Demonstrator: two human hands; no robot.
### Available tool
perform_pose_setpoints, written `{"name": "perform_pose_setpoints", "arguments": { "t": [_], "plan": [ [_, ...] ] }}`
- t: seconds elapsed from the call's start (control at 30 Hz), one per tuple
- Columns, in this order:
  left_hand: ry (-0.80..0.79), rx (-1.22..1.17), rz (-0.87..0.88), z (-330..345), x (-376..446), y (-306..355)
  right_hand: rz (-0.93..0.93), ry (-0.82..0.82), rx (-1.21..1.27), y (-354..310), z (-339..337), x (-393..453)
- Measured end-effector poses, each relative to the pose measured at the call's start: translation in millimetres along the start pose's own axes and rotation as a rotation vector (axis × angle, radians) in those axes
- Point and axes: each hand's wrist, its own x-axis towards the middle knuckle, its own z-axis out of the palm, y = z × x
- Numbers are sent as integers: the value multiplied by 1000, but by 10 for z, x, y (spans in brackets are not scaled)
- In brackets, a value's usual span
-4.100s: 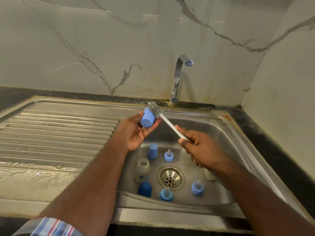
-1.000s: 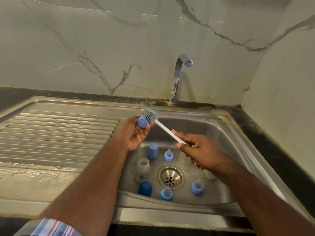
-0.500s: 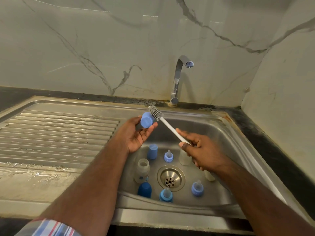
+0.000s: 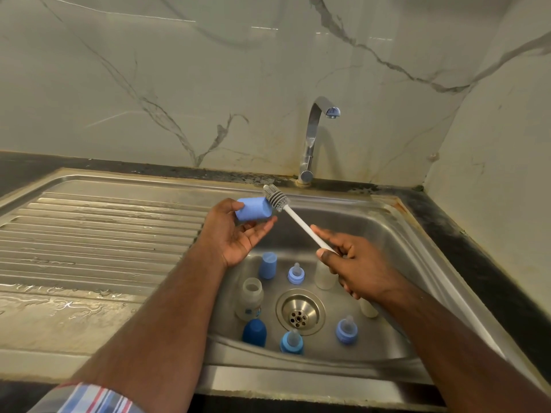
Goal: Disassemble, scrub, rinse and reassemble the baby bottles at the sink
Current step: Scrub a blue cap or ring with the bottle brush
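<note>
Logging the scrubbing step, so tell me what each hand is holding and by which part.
The left hand grips the light blue plastic cap by its side wall. The right hand pinches the grey-bristled bottle brush near the lower end of its white handle.

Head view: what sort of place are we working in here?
Most likely a home kitchen sink: a steel sink with ribbed drainboard, a tap on a dark counter, and marble-look walls.

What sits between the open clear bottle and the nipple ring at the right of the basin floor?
In the head view, the drain strainer lies between the clear bottle and the right nipple ring; nothing else.
</note>
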Motion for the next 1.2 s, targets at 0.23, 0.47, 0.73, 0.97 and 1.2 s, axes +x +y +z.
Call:
{"name": "perform_pose_setpoints", "arguments": {
  "t": [0.23,0.47,0.73,0.97,1.2],
  "plan": [
    [6,613,79,66,-21,-114,9,-16,31,-8,-17,-14],
    [18,1181,444,-61,139,-201,-9,-64,-12,-32,-33,-29],
    [-1,1307,642,-37,133,-211,-23,-41,-68,-53,-13,-15],
    [53,1454,720,-49,142,-198,-16,-41,-33,-42,-52,-21],
    [79,1370,688,-64,146,-175,-5,54,-75,17,-76,50]
  ]
}}
